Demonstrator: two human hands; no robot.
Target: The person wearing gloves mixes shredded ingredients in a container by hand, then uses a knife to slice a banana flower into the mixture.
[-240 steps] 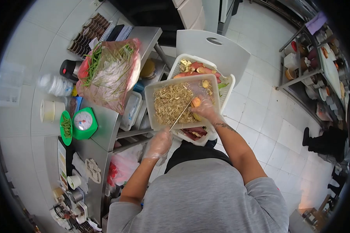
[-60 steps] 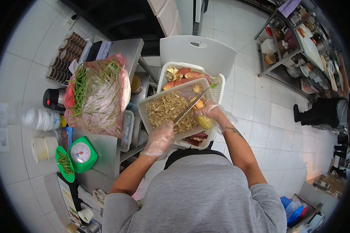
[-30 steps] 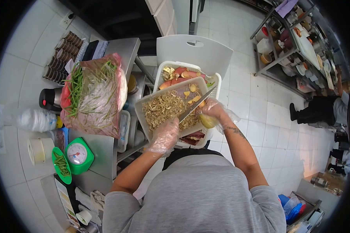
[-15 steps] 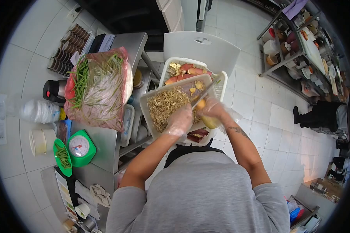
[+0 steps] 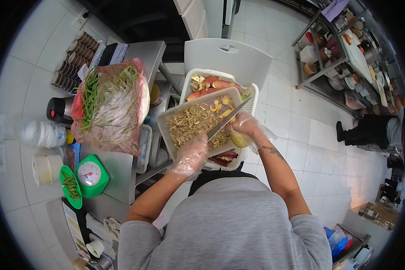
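My left hand (image 5: pixel 191 155), in a clear plastic glove, is closed round the handle of a long knife (image 5: pixel 225 122), whose blade points up and right. Gloved too, my right hand (image 5: pixel 246 127) grips a yellow-orange fruit or vegetable (image 5: pixel 238 139) beside the blade; its exact kind is unclear. Beneath both hands is a white tub (image 5: pixel 163 130) holding many pale brown shreds (image 5: pixel 189 123) and some yellow slices (image 5: pixel 217 107). The tub rests on a white basket (image 5: pixel 255 96) with reddish pieces (image 5: pixel 203 91) in it.
A white chair (image 5: pixel 229 54) stands behind the basket. On the steel table (image 5: pixel 155 51) at left lie a bag of green stalks (image 5: pixel 114 105), a green scale (image 5: pixel 92 175) and a green dish (image 5: pixel 71 187). A loaded rack (image 5: pixel 321 76) and a person's dark-clothed legs (image 5: pixel 369 130) are at right.
My left hand has moved left and down with the knife, the blade now lying lower across the tub. More yellow slices show in the tub. The view has shifted slightly.
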